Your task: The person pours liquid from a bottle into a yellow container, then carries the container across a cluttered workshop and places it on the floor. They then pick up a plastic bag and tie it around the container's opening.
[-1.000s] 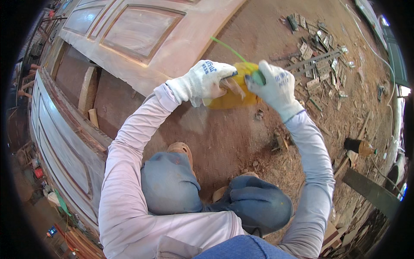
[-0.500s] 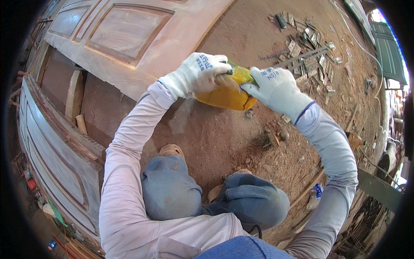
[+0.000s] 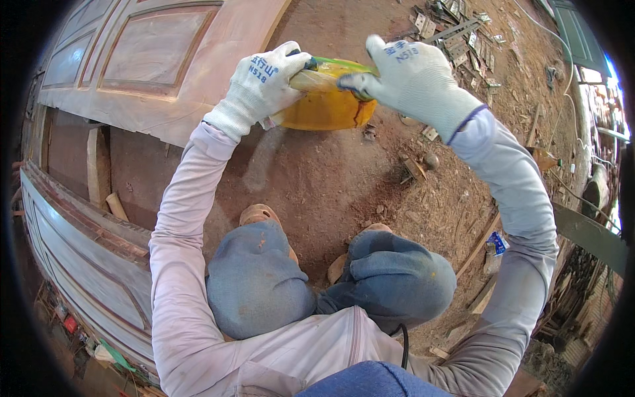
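Observation:
A yellow, partly see-through plastic container [image 3: 324, 109] with a green edge and a dark red-brown stain at its right end hangs above the dirt floor. Clear crumpled plastic shows at its top left. My left hand [image 3: 268, 83], in a white knitted glove, is closed around the container's left end. My right hand [image 3: 413, 76], gloved alike, is at the right end. Its thumb lies over the container's edge, slightly blurred, while a finger stands up apart from it. The other fingers of that hand are hidden.
A panelled wooden door [image 3: 159, 49] lies at the upper left, another door panel [image 3: 79, 258] at the left. Metal hinges [image 3: 463, 46] are heaped at the upper right. A wooden block [image 3: 415, 169] sits amid shavings. A bottle [image 3: 544, 159] lies beyond my right arm.
Both hands and the container have shifted up and left in view. My right hand's finger has lifted away from the container's edge, and its thumb has moved along it.

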Demonstrator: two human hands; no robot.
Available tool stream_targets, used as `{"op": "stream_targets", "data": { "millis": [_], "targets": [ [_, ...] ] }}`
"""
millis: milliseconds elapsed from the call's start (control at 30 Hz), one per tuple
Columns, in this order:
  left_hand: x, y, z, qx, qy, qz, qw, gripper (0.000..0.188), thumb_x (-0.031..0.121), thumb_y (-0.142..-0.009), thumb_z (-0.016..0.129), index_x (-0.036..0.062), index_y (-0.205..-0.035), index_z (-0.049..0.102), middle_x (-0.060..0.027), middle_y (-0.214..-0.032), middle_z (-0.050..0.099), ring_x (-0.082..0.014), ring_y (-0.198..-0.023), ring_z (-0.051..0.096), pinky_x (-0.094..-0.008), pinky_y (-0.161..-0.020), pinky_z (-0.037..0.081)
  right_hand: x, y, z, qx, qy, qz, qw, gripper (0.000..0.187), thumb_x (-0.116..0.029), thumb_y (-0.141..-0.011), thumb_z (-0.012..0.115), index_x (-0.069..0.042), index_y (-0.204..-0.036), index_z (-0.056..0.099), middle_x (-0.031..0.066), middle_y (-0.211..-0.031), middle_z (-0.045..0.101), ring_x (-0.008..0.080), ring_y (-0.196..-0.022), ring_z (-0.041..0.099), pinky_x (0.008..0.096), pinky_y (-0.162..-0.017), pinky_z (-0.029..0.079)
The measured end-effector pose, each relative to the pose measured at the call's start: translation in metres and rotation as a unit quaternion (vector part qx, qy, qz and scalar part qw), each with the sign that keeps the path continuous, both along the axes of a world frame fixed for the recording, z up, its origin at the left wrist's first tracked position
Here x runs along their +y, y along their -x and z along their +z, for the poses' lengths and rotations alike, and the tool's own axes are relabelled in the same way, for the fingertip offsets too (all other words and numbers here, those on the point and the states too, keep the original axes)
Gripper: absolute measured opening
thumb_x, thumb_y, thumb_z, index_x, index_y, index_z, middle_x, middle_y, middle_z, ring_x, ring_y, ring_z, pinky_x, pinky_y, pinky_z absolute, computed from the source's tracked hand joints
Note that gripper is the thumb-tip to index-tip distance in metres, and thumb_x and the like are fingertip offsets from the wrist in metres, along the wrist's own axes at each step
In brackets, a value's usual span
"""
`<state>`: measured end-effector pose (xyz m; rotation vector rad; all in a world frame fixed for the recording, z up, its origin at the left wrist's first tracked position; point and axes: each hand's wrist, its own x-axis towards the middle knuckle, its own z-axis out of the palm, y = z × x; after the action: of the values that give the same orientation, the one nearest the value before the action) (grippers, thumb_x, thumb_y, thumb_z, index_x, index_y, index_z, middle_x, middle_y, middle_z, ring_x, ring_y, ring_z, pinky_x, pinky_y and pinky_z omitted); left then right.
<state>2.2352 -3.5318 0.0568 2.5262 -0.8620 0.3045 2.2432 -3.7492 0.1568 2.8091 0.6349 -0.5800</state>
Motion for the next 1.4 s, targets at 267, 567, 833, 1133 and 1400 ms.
{"op": "stream_targets", "data": {
  "millis": [267,567,833,1133,1400],
  "targets": [
    [0.001,0.006,0.005,0.002,-0.014,0.023,1.000,0.028,0.025,-0.077,0.076,0.0102,-0.099,0.065,-0.0050,-0.095,0.062,-0.0291,-0.078,0.067,-0.0383,-0.066,0.054,-0.007,0.007,0.001,-0.060,-0.006,0.054,0.997,0.054,-0.055,-0.088,0.060,-0.012,-0.120,0.054,0.0182,-0.099,0.065,0.0328,-0.090,0.070,0.0442,-0.077,0.056],
    [0.009,0.008,-0.002,-0.002,-0.047,0.021,0.999,0.040,0.030,-0.078,0.077,0.0103,-0.111,0.066,-0.0049,-0.104,0.063,-0.0283,-0.086,0.067,-0.0373,-0.072,0.055,0.002,0.008,0.010,-0.006,-0.018,-0.006,1.000,0.058,-0.034,-0.076,0.078,-0.010,-0.123,0.056,0.0172,-0.106,0.066,0.0307,-0.098,0.069,0.0418,-0.079,0.056],
    [0.007,0.017,0.028,0.034,0.019,0.014,0.999,0.027,0.022,-0.078,0.076,0.0081,-0.100,0.068,-0.0108,-0.091,0.066,-0.0309,-0.087,0.065,-0.0401,-0.077,0.051,-0.035,0.019,-0.017,-0.161,-0.109,0.315,0.929,0.021,-0.020,-0.090,0.058,-0.011,-0.109,0.058,0.0133,-0.097,0.061,0.0299,-0.081,0.069,0.0412,-0.063,0.054],
    [0.027,0.024,0.026,0.053,0.062,0.013,0.997,0.039,0.012,-0.081,0.075,0.0077,-0.118,0.067,-0.0054,-0.104,0.066,-0.0167,-0.088,0.060,-0.0283,-0.081,0.048,-0.017,0.018,-0.015,-0.083,-0.015,0.138,0.987,0.040,-0.036,-0.086,0.063,-0.005,-0.110,0.061,0.0178,-0.102,0.067,0.0332,-0.085,0.070,0.0445,-0.070,0.056],
    [0.049,0.031,0.023,0.206,0.229,0.094,0.947,0.026,0.017,-0.093,0.065,0.0045,-0.116,0.067,-0.0037,-0.103,0.071,-0.0124,-0.088,0.066,-0.0273,-0.082,0.053,0.002,0.009,-0.008,-0.013,-0.004,0.072,0.997,0.043,-0.037,-0.084,0.065,-0.006,-0.114,0.064,0.0144,-0.108,0.069,0.0321,-0.092,0.070,0.0424,-0.076,0.056]
  ]
}}
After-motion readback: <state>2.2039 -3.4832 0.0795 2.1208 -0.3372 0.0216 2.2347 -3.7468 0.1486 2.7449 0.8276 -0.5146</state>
